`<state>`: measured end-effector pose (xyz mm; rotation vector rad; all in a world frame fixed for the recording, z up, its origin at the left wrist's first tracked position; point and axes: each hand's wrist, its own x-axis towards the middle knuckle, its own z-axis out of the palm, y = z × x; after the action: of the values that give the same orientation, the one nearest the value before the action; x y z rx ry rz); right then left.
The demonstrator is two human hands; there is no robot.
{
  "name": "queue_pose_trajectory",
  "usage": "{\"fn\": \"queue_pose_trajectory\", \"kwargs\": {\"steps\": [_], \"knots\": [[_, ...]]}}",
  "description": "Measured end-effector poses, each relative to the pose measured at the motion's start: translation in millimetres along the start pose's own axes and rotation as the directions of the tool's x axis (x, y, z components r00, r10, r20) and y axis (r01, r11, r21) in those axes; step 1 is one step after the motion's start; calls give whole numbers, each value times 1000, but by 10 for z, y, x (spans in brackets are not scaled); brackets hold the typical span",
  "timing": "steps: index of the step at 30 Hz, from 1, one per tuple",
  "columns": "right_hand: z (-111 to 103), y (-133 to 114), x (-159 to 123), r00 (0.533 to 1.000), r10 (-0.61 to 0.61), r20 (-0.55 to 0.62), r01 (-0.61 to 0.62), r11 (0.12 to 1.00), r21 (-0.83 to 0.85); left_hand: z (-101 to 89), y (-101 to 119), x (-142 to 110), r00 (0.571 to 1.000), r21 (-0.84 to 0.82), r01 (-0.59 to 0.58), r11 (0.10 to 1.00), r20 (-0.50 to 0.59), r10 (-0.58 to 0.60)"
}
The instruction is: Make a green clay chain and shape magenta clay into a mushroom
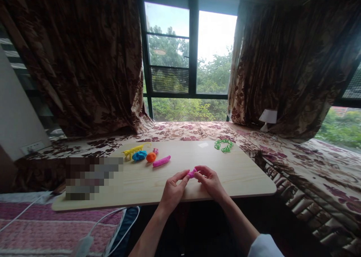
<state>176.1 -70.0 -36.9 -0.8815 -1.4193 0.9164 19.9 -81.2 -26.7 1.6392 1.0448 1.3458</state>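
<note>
1. Just below the middle of the frame, a small piece of pink clay (192, 173) is pinched between the fingertips of the left hand (173, 187) and right hand (210, 181); the fingers cover parts of it, so its full shape cannot be told.
2. Left of centre on the table (237, 174) lie a pink roll (161, 161), an orange ball (151, 157), a blue lump (139, 156) and a yellow figure (133, 150), its details too small to read.
3. Pixel blocks (90, 178) hide the table's left end.
4. Right of centre, a green chain (223, 145) lies curved.
5. The bottom edge cuts off both forearms.
</note>
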Motion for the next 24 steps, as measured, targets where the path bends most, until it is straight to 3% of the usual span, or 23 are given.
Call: {"fn": "queue_pose_trajectory", "kwargs": {"steps": [8,13,19,24], "knots": [[-1,6,7,1000,2,4,-2,1000,7,10,-8,-5,999,21,10,1000,-52,-9],[-20,-9,13,1000,19,2,-19,999,40,9,-17,-1,999,-9,-15,1000,-32,15],[-35,2,7,996,-9,89,2,997,80,-25,-29,9,999,-29,7,1000,38,-6],[-11,-36,-4,996,7,92,-16,995,96,-16,13,15,999,-9,19,1000,28,-18]]}}
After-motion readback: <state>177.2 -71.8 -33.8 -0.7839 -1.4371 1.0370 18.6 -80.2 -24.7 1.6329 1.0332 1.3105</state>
